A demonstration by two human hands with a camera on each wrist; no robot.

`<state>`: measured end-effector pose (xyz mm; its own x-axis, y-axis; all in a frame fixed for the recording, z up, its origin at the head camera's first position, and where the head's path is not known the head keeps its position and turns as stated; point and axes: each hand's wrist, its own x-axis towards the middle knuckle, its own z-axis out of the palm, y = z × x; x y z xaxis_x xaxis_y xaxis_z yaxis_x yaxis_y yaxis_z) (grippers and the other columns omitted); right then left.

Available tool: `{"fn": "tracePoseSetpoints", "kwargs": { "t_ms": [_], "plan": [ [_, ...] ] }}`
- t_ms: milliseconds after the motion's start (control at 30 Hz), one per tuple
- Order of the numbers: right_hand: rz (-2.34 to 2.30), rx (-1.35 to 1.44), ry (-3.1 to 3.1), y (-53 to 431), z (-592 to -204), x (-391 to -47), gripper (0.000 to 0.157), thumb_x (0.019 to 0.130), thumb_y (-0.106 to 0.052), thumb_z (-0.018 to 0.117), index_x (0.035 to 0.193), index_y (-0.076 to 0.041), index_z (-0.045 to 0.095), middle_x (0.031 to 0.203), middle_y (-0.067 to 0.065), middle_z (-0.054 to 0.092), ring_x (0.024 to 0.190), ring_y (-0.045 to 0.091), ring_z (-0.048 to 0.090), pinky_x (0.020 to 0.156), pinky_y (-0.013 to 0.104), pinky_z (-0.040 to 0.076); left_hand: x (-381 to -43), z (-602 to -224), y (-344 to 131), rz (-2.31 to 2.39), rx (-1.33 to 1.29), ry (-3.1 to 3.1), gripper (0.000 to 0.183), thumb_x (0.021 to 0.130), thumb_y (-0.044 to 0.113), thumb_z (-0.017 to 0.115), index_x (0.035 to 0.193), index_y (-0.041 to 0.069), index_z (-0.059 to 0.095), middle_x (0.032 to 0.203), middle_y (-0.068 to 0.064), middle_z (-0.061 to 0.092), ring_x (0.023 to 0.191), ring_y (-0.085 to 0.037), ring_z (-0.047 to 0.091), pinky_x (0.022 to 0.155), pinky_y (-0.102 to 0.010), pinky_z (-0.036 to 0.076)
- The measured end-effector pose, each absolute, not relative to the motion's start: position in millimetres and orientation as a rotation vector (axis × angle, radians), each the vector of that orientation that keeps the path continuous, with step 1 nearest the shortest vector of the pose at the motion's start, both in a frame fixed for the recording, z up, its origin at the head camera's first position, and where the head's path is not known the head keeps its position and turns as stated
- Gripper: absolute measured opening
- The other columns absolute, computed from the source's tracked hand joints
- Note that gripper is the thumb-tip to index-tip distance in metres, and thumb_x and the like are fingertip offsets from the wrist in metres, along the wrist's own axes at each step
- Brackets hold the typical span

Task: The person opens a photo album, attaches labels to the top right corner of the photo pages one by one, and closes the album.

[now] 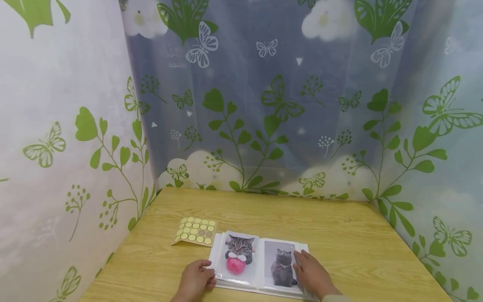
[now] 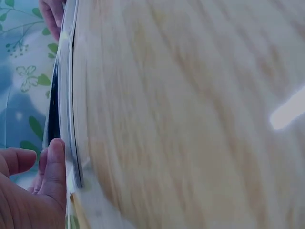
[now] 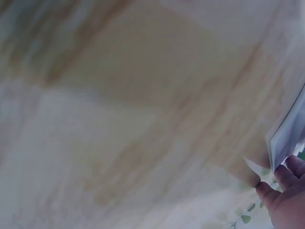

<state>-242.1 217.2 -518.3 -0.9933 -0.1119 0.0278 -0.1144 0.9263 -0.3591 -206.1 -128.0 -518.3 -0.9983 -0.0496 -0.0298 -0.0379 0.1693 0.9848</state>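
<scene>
A small photo album (image 1: 260, 272) lies spread on the wooden table in the head view. Its left page shows a tabby cat photo (image 1: 239, 249) with a pink fluffy ball; opposite is a grey cat photo (image 1: 283, 268). My left hand (image 1: 195, 279) is at the album's lower left edge, fingertips right at the cover. From the left wrist, the thumb stands apart from the fingers (image 2: 55, 164) beside the album's edge (image 2: 70, 95). My right hand (image 1: 313, 272) rests along the right edge, fingertips over the page border. In the right wrist view its fingers (image 3: 286, 177) meet the album's corner.
A sheet of round yellow stickers (image 1: 194, 230) lies behind the album to the left, one edge curling up. The wooden table (image 1: 358, 235) reaches back to a curtain (image 1: 241, 126) printed with leaves and butterflies, which also encloses both sides.
</scene>
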Motion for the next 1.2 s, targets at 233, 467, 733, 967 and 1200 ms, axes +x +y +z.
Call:
{"fn": "tracePoseSetpoints", "kwargs": {
  "t_ms": [233, 467, 733, 967, 1200],
  "plan": [
    [0.577, 0.17, -3.081, 218.2, -518.5, -242.0, 0.045, 0.099, -0.022, 0.057, 0.138, 0.001, 0.054, 0.141, 0.029, 0.048, 0.132, 0.046, 0.044, 0.107, 0.06, 0.035, -215.3, -514.5, -135.4, -1.821, 0.161, -2.45, 0.03, 0.088, -0.002, 0.064, 0.114, -0.017, 0.058, 0.077, -0.009, 0.065, 0.063, -0.016, 0.063, 0.056, -0.032, 0.057],
    [0.576, 0.193, -3.08, 219.2, -520.8, -243.3, 0.046, 0.099, -0.023, 0.057, 0.138, 0.001, 0.054, 0.141, 0.029, 0.048, 0.132, 0.046, 0.044, 0.107, 0.06, 0.035, -227.6, -511.3, -143.0, -1.53, 0.159, -2.506, 0.029, 0.086, 0.006, 0.071, 0.109, -0.011, 0.066, 0.079, -0.005, 0.064, 0.068, -0.015, 0.059, 0.058, -0.028, 0.05],
    [0.598, 0.2, -3.071, 219.2, -518.7, -241.6, 0.045, 0.099, -0.021, 0.057, 0.138, 0.002, 0.054, 0.141, 0.029, 0.048, 0.132, 0.047, 0.043, 0.107, 0.06, 0.035, -244.3, -501.3, -155.3, -1.373, 0.175, -2.511, 0.029, 0.087, 0.009, 0.07, 0.109, -0.009, 0.066, 0.085, -0.009, 0.067, 0.075, -0.021, 0.062, 0.065, -0.034, 0.052],
    [0.583, 0.212, -3.046, 219.4, -520.3, -240.7, 0.044, 0.099, -0.02, 0.057, 0.138, 0.002, 0.054, 0.141, 0.029, 0.049, 0.131, 0.046, 0.044, 0.107, 0.059, 0.035, -257.8, -492.9, -163.4, -1.277, 0.168, -2.539, 0.032, 0.091, 0.014, 0.067, 0.115, -0.007, 0.064, 0.091, -0.012, 0.067, 0.077, -0.023, 0.062, 0.065, -0.037, 0.051],
    [0.592, 0.225, -3.033, 219.8, -521.2, -240.1, 0.044, 0.099, -0.02, 0.056, 0.138, 0.001, 0.055, 0.141, 0.028, 0.049, 0.131, 0.046, 0.044, 0.107, 0.06, 0.036, -275.2, -496.9, -170.3, -1.032, 0.151, -2.554, 0.032, 0.09, 0.014, 0.068, 0.116, -0.005, 0.065, 0.107, -0.022, 0.067, 0.096, -0.039, 0.062, 0.078, -0.053, 0.05]
  ]
}}
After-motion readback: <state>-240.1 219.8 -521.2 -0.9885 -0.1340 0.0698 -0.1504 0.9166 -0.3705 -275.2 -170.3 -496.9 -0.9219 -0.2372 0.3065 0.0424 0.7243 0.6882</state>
